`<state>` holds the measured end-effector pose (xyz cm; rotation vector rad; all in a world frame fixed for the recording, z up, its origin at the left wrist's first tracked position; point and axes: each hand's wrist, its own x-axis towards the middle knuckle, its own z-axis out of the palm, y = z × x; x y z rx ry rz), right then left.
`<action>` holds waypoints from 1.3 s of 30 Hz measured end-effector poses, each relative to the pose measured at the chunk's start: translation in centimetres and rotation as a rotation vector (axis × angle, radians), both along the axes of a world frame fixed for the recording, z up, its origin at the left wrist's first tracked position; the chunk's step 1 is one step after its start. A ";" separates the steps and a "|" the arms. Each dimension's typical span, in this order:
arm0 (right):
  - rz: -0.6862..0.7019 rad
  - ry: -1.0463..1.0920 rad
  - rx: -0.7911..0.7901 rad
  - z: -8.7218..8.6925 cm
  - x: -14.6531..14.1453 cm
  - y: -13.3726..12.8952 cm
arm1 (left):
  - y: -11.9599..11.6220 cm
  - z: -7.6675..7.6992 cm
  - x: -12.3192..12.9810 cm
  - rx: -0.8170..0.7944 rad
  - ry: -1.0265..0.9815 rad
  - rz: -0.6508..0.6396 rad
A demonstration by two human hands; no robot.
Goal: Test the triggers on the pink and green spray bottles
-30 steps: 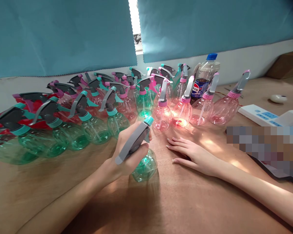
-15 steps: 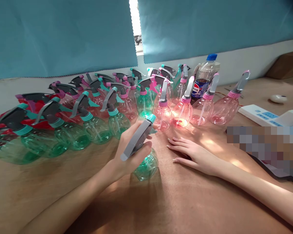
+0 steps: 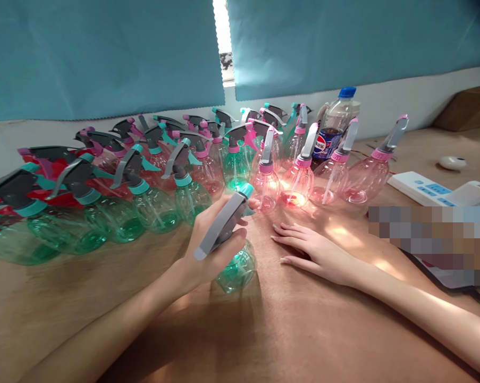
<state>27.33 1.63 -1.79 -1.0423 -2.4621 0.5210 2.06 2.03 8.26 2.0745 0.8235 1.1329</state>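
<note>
My left hand (image 3: pixel 208 247) is wrapped round the neck of a green spray bottle (image 3: pixel 236 272) with a grey and teal trigger head. The bottle stands on the wooden table (image 3: pixel 303 335), and its neck is hidden by my fingers. Flat on the table to the right lies my right hand (image 3: pixel 313 250), fingers stretched out and holding nothing. Beyond it stand pink spray bottles, the nearest being a pink spray bottle (image 3: pixel 267 189) with a grey head. Left of my left hand is a row of green spray bottles, among them a green spray bottle (image 3: pixel 156 207).
Behind the front rows stand several more pink and green spray bottles. A cola bottle (image 3: pixel 329 141) with a blue cap is at the back. On the right are a white power strip (image 3: pixel 419 189), a white mouse-like object (image 3: pixel 452 162) and a pixelated patch. Teal blinds (image 3: pixel 104 58) hang behind.
The whole view has shifted slightly. My left hand keeps its hold on the green spray bottle, and my right hand stays flat on the table.
</note>
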 end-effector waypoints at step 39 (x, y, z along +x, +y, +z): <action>-0.002 -0.001 -0.015 0.0 0.1 -0.1 | 0.0 0.3 0.2 -0.036 0.002 0.042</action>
